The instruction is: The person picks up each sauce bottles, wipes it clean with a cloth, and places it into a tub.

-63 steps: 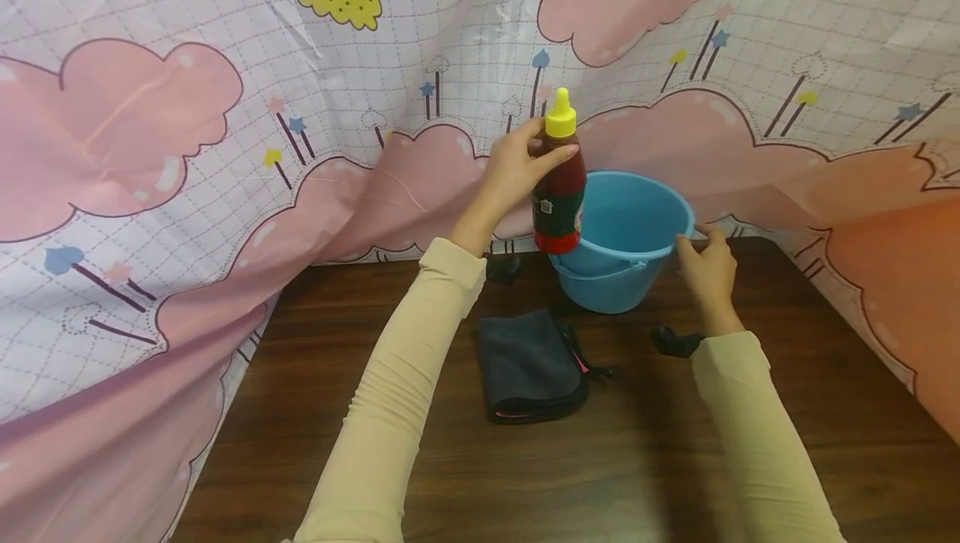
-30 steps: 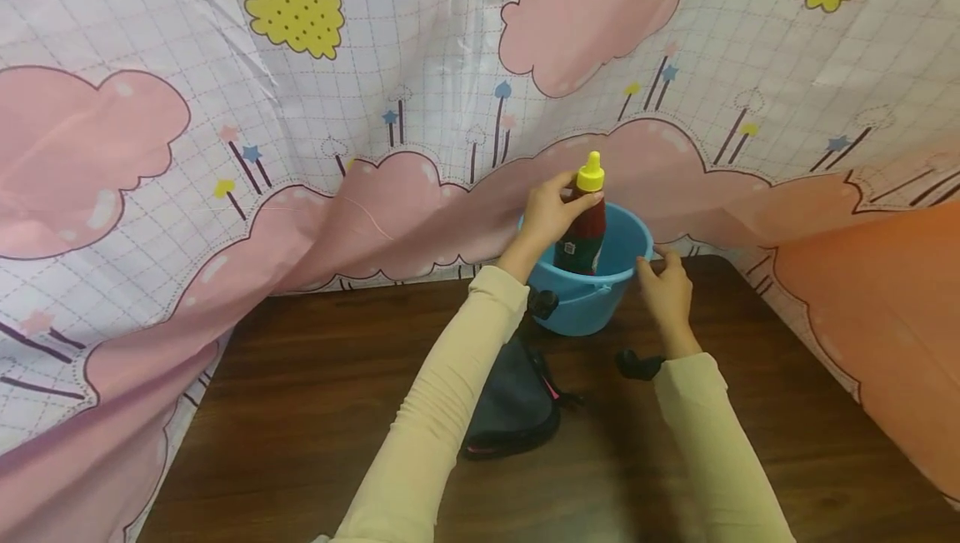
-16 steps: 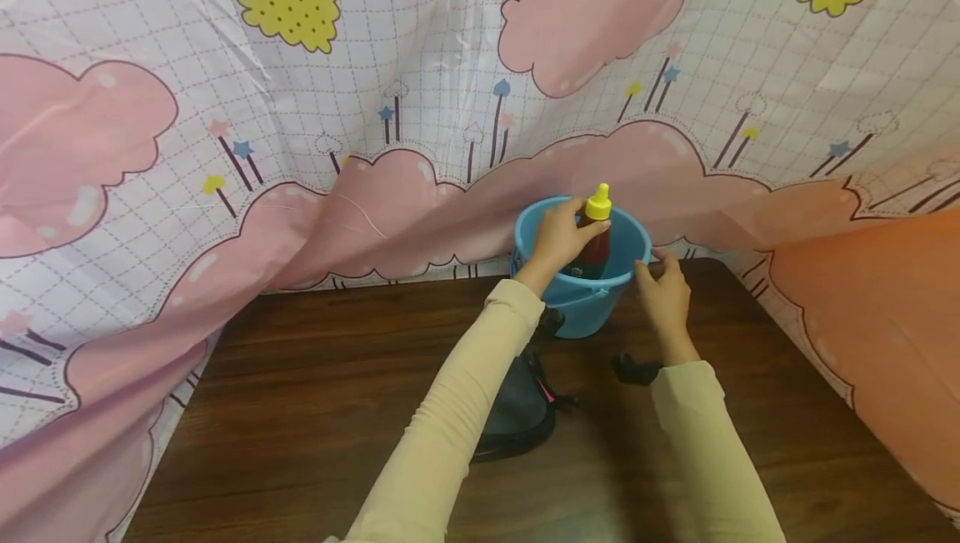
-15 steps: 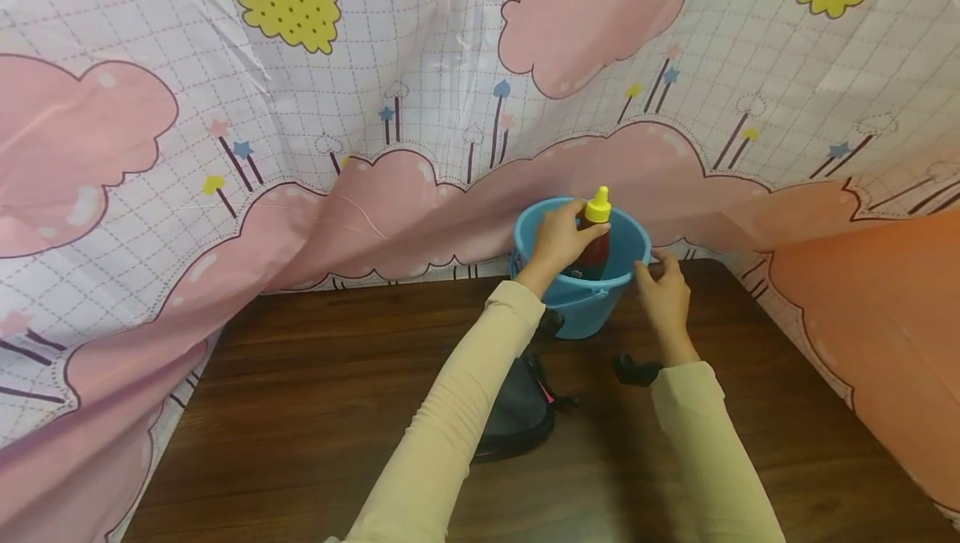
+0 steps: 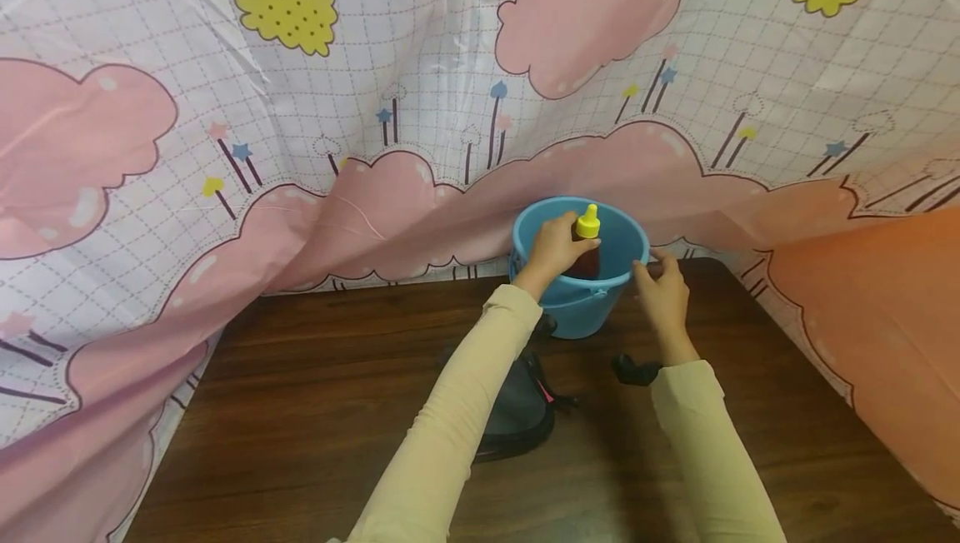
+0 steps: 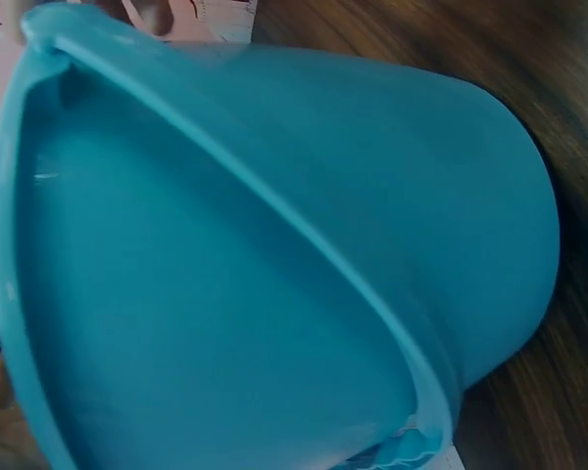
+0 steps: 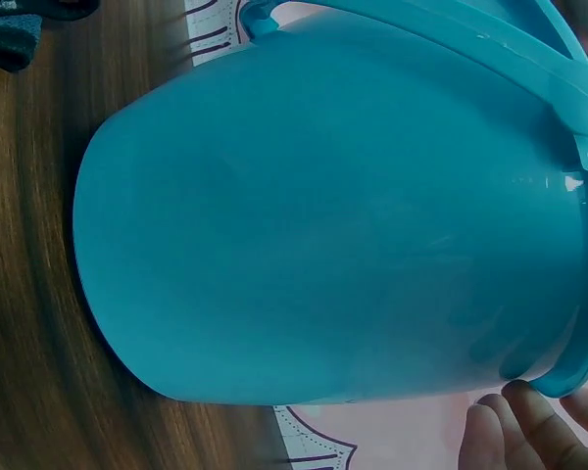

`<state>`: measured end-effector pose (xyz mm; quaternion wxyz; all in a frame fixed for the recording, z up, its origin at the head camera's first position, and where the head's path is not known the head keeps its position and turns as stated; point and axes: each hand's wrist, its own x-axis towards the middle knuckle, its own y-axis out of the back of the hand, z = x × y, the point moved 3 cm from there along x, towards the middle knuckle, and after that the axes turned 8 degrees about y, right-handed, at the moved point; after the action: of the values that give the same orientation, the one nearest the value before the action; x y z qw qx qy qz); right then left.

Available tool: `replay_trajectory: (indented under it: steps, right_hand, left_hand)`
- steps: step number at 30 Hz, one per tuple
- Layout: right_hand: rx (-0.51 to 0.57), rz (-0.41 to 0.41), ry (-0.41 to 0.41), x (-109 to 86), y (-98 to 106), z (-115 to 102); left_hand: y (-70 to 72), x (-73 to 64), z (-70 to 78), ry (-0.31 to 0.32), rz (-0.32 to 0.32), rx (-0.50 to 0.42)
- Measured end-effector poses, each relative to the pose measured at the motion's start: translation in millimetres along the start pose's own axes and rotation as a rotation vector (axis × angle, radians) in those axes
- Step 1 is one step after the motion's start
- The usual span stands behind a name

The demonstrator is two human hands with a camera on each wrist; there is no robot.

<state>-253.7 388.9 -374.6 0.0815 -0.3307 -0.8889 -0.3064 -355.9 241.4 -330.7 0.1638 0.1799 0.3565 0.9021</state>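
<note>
A sauce bottle [image 5: 587, 265] with dark red contents and a yellow nozzle cap is mostly down inside a light blue bucket [image 5: 573, 320]. Its cap and neck show above the near rim; its lower part is hidden. My left hand [image 5: 553, 251] pinches the bottle just below the cap, fingers behind and thumb in front. My right hand [image 5: 666, 289] is at the bucket's right side, thumb and fingertips against the outside just under the rim. Up close in the right wrist view, those fingers [image 7: 529, 426] touch the outer wall. The bucket stands upright, its handle hanging down in front.
A folded dark grey cloth piece [image 5: 517, 406] with black cords lies on the wooden table [image 5: 315, 410], partly behind the left sleeve. Black wrist mounts [image 5: 636, 370] stick out near both hands. A patterned curtain [image 5: 420, 210] hangs directly behind the bucket.
My left hand has carried the bottle right and lowered it into the bucket, sinking it a little further and leftward lately. My right hand has stayed at the rim. The head view has shifted.
</note>
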Motion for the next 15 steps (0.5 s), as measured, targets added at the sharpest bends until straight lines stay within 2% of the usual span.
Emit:
replay_trajectory:
  steps: [3, 11, 15]
  right_hand:
    - [0.018, -0.003, -0.006, -0.2, 0.4, 1.3]
    - [0.047, -0.006, -0.004, 0.2, 0.6, 3.2]
    - [0.049, -0.012, -0.002, 0.2, 1.2, 2.6]
  left_hand:
    - [-3.1, -0.2, -3.0, 0.012, -0.002, -0.007]
    - [-9.3, 2.6, -3.6, 0.038, -0.035, 0.045]
    - [-12.6, 5.7, -3.4, 0.064, -0.065, 0.113]
